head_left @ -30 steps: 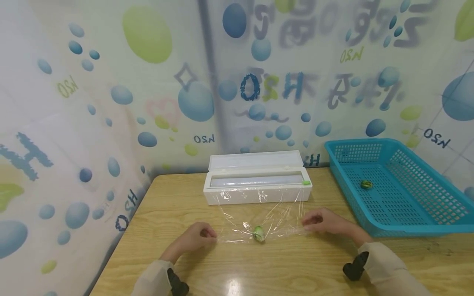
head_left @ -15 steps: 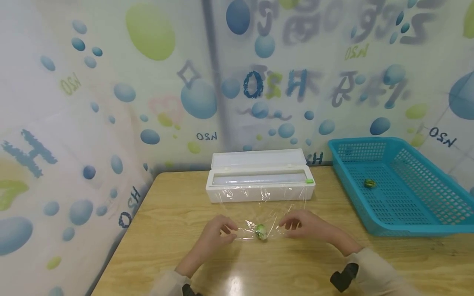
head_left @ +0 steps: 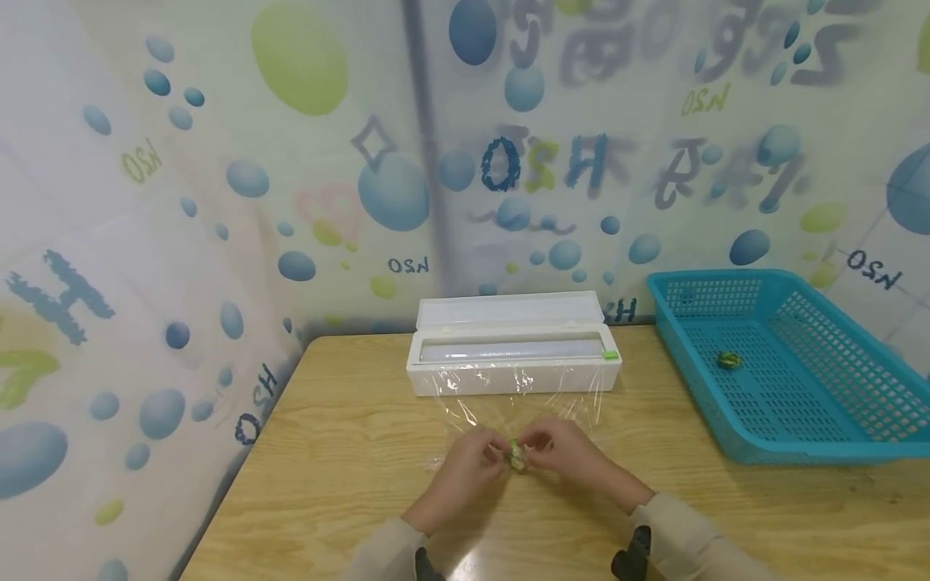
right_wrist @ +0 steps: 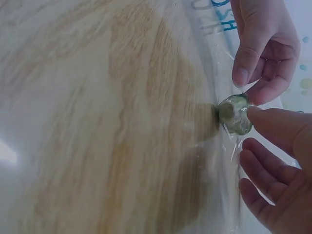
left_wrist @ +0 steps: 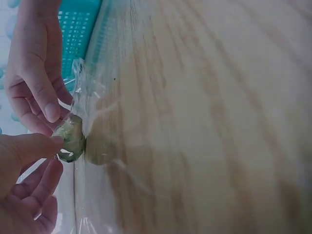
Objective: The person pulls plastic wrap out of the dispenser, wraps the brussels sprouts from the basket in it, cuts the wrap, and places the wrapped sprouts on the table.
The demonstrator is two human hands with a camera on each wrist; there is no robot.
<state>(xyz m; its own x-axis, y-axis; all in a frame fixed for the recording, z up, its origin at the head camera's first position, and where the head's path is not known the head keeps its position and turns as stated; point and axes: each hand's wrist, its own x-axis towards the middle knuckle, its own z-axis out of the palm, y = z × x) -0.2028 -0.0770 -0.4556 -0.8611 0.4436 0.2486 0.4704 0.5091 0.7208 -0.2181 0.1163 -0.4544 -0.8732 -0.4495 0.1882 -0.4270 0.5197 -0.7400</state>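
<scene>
A small round green vegetable (head_left: 517, 457), which looks like a Brussels sprout, lies at the table's middle under clear cling film (head_left: 465, 411). Its pale round stem end shows in the right wrist view. My left hand (head_left: 468, 464) pinches the film at the sprout's left side, its thumb on the sprout (left_wrist: 72, 139). From the other side my right hand (head_left: 563, 452) does likewise, thumb tip on the wrapped sprout (right_wrist: 235, 114). Parts of the index fingers are hidden behind it. The film runs back to a white dispenser box (head_left: 514, 381), whose lid stands up over the roll (head_left: 516, 350).
At the right stands a blue-green plastic basket (head_left: 686, 395) with one small green vegetable (head_left: 729, 360) in it. A patterned curtain (head_left: 327, 161) hangs behind the wooden table (head_left: 349, 428). A green slider (head_left: 609, 355) sits on the box's right end.
Both hands have moved inward from the film's outer corners to the sprout between them. The film's front edge is now gathered around it. Box and basket stay put.
</scene>
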